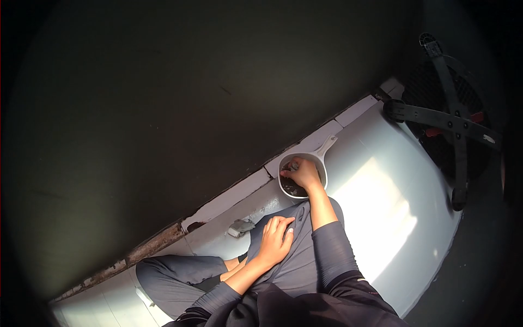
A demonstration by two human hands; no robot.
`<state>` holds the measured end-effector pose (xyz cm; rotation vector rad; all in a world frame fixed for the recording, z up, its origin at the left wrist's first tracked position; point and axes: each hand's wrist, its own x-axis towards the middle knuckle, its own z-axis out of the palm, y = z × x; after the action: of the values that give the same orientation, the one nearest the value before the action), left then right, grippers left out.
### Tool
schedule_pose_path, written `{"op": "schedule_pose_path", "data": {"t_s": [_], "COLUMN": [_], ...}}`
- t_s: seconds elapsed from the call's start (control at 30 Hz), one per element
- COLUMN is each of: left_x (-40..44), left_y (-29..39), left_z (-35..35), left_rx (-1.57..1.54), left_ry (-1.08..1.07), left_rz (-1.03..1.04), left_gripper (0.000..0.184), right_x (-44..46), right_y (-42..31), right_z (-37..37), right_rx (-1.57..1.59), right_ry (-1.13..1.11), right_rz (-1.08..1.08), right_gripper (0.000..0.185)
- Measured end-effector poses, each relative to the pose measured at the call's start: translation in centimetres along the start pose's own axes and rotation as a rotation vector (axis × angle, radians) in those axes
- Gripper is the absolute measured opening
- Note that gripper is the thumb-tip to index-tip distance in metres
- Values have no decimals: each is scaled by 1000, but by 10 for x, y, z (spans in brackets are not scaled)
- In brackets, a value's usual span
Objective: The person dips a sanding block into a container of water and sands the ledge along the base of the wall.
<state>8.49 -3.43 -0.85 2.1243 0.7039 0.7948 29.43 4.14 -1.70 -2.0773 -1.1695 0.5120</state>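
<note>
1. While the left hand (274, 243) lies palm down on the grey trousers (297, 248), its fingers loosely extended and its thumb apart from them, the right hand (305, 173) reaches down into a white dipper (325, 188).
2. The right hand's fingers are bent inside the dipper's rim, close to a small greyish piece (295, 165); whether they pinch it or only lie against it cannot be told.
3. The white dipper sits upright on the pale floor (348, 163), just beyond the bent knee, near the tile strip (245, 192) that borders a large dark surface (152, 125). Its handle (329, 144) points up and to the right in the view.
4. Dark contents show around the fingers, with pale specks towards the near side of the bowl; what they are is unclear.
5. A crumpled grey cloth-like item (241, 227) rests on the floor between the tile strip and the left hand, touching neither.
6. Bright light falls on the floor to the right of the dipper.
7. Farther right, a black cross-shaped base (456, 126) with capped ends stands in front of a dark ribbed part (422, 87) with red details.
</note>
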Motion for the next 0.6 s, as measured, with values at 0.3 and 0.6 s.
{"op": "schedule_pose_path", "data": {"t_s": [0.3, 0.6], "left_x": [0, 0], "left_y": [-1, 0], "left_z": [-1, -1], "left_rx": [-5, -15], "left_ry": [7, 3], "left_rz": [9, 3], "left_gripper": [28, 29], "right_x": [4, 1], "right_y": [-6, -7], "right_z": [1, 5], "right_rx": [141, 63], "right_ry": [167, 275], "right_rz": [37, 48], "right_gripper": [43, 53]}}
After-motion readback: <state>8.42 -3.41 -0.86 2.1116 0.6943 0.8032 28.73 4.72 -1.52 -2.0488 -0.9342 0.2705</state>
